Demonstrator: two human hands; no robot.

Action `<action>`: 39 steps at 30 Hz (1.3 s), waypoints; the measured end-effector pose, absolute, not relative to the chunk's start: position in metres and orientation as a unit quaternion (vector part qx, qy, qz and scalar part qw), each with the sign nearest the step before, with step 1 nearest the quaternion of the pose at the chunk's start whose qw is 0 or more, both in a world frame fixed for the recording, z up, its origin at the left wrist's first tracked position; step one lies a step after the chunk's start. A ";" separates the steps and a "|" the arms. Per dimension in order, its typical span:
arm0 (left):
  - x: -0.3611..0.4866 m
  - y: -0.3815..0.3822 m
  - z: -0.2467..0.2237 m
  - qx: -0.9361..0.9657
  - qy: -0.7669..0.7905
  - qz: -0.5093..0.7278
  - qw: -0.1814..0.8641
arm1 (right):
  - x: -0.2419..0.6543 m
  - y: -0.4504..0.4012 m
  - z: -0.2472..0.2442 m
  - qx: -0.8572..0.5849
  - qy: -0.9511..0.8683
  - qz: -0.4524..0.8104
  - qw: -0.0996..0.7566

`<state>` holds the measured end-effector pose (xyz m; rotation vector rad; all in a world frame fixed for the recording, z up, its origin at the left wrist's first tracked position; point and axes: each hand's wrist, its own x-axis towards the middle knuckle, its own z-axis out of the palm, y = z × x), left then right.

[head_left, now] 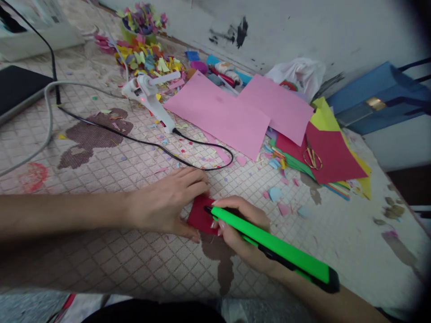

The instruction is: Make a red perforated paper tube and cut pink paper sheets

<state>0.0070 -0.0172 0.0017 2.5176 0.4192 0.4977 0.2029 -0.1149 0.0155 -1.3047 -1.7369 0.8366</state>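
Observation:
A small dark red paper piece [199, 216] lies flat on the patterned tablecloth [161, 269] near the front edge. My left hand [170, 202] rests over its left side, fingers bent at the far edge and thumb spread apart near the lower edge. In my right hand [240, 224] is a bright green and black pen-like tool [269, 240], pinched close to its front end. Its dark tip meets or hovers just over the red paper; which one I cannot tell. The tool's thick rear end reaches back over my right forearm.
A white glue gun [151, 103] with a looping black cord stands beyond my left hand. Pink sheets [218, 116], gold scissors [312, 157] on red paper [343, 157], scattered scraps, a flower-filled pot [129, 33] and a black laptop-like object [23, 87] surround the work area.

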 end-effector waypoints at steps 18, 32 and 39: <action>0.006 -0.018 0.007 0.927 0.154 0.160 0.303 | 0.199 -0.114 0.015 -0.533 -0.692 0.307 0.379; 0.007 -0.025 0.007 0.941 0.212 0.154 0.216 | 0.209 -0.119 0.009 -0.520 -0.660 0.341 0.422; 0.006 -0.022 0.012 0.951 0.203 0.133 0.190 | 0.208 -0.117 0.011 -0.526 -0.672 0.347 0.389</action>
